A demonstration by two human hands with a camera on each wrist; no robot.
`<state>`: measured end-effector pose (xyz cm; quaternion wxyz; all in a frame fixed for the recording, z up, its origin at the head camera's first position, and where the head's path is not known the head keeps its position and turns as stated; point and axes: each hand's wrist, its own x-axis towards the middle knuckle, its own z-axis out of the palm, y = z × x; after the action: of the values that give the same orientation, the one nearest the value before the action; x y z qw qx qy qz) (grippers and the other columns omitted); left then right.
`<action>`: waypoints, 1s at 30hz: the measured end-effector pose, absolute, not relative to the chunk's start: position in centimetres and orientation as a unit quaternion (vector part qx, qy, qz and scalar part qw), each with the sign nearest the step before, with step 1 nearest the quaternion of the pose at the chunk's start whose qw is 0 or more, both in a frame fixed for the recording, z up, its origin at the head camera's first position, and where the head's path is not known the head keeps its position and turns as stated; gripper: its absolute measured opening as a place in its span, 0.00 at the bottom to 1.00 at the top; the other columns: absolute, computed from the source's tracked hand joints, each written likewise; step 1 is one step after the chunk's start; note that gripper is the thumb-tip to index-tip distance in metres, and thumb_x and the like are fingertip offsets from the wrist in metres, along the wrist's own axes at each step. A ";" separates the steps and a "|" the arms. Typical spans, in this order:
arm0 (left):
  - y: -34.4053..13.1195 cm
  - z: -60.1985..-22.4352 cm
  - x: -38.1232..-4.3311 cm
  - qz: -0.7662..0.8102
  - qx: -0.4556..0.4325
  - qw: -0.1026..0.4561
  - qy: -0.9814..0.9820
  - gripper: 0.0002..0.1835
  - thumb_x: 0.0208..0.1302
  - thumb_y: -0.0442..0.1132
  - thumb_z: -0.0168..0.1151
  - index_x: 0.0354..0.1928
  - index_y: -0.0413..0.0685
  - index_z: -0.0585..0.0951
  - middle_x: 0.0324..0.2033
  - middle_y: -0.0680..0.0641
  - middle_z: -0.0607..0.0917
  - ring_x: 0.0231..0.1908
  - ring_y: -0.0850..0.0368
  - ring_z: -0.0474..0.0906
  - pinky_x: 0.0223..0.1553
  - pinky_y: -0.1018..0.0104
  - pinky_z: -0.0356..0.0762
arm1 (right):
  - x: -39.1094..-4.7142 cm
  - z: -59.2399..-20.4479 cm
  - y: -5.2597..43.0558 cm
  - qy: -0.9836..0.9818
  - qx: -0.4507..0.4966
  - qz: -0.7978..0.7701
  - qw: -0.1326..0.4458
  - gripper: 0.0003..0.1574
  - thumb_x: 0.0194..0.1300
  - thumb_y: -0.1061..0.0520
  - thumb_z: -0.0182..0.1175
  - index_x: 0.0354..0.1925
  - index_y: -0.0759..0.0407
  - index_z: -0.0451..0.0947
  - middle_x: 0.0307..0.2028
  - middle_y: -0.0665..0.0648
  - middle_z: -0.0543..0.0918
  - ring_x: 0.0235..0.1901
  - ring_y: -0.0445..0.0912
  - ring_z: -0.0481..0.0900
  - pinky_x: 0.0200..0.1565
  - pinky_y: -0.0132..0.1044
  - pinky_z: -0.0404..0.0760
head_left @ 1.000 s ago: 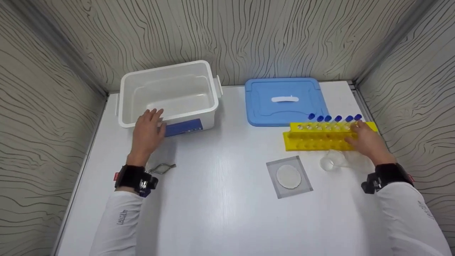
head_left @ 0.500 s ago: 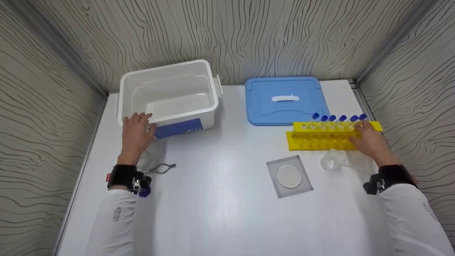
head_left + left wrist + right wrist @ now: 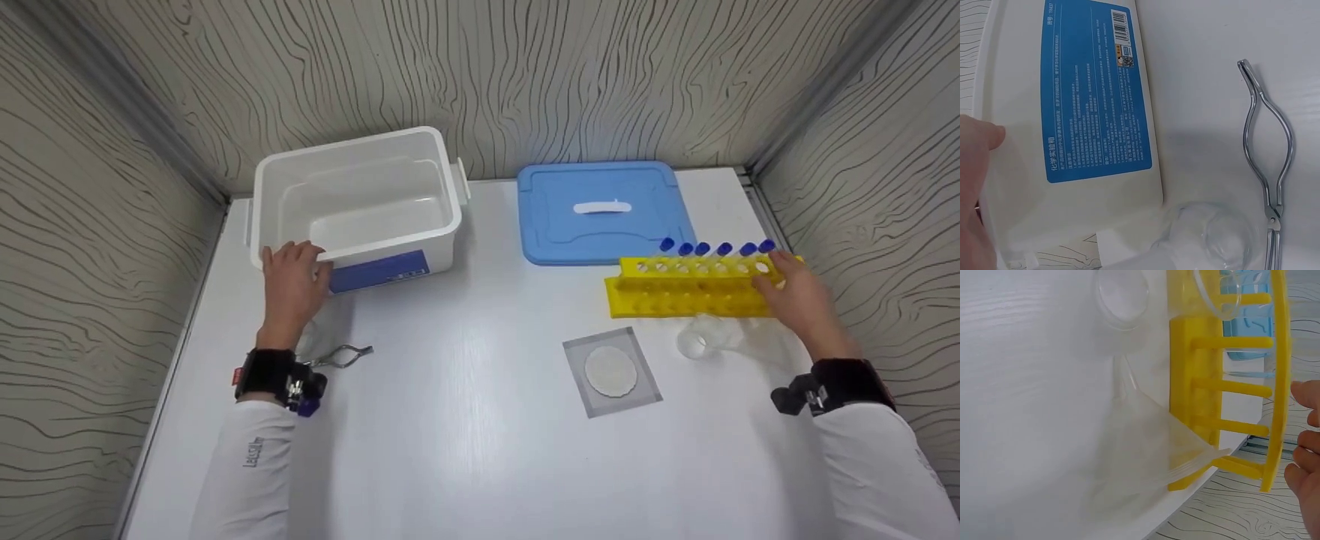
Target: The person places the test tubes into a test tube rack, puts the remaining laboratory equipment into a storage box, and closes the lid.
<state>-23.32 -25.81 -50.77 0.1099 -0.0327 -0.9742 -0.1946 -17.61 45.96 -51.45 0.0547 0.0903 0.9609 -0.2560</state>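
Observation:
My left hand holds the front rim of a white plastic box, fingers over the inside, thumb on the outer wall beside a blue label. Below that hand lie metal crucible tongs and a clear rounded vessel, partly cut off. At the right end of a yellow test tube rack, my right hand hovers with loosely bent fingers, just off its edge in the right wrist view. Several blue-topped tubes stand along the rack's back row.
A clear funnel lies in front of the rack beside a small clear round vessel. A square gauze pad with a white disc lies nearer. Behind the rack lies a blue lid. Patterned walls enclose the white table.
My left hand has slid leftward along the box rim. The yellow rack shifted slightly right under my right hand, which has since drawn back a little to the right.

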 end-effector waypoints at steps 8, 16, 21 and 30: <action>-25.3 -50.9 -23.1 -0.189 -0.033 0.108 -0.975 0.15 0.71 0.41 0.56 0.49 0.35 0.78 0.57 0.31 0.80 0.65 0.30 0.67 0.75 0.31 0.41 | -17.4 -48.8 43.6 0.936 0.109 -0.298 -0.155 0.30 0.75 0.52 0.48 0.68 0.66 0.68 0.67 0.71 0.71 0.68 0.67 0.67 0.69 0.62 0.64; -24.7 -51.0 -23.1 -0.186 -0.031 0.104 -0.977 0.14 0.70 0.41 0.57 0.49 0.36 0.78 0.57 0.32 0.80 0.66 0.31 0.67 0.75 0.31 0.39 | -18.1 -46.0 39.3 0.916 0.071 -0.293 -0.266 0.24 0.74 0.56 0.51 0.64 0.61 0.75 0.62 0.66 0.79 0.64 0.61 0.76 0.67 0.49 0.73; -24.2 -51.1 -23.1 -0.192 -0.030 0.103 -0.976 0.14 0.70 0.41 0.57 0.49 0.37 0.78 0.58 0.33 0.80 0.67 0.31 0.66 0.76 0.32 0.38 | -18.6 -44.4 36.2 0.892 0.029 -0.314 -0.325 0.20 0.72 0.60 0.55 0.60 0.62 0.79 0.59 0.64 0.82 0.60 0.60 0.79 0.64 0.17 0.68; -23.3 -51.3 -22.8 -0.197 -0.037 0.116 -0.973 0.13 0.70 0.40 0.58 0.49 0.38 0.78 0.57 0.34 0.80 0.67 0.32 0.66 0.76 0.32 0.37 | -19.4 -42.6 30.5 0.865 -0.092 -0.338 -0.359 0.20 0.70 0.64 0.56 0.59 0.62 0.79 0.56 0.65 0.84 0.58 0.61 0.80 0.63 0.15 0.67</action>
<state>-22.80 -23.28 -51.34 0.1156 -0.0371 -0.9728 -0.1973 -19.39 30.48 -42.61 -0.3593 -0.0916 0.8650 -0.3380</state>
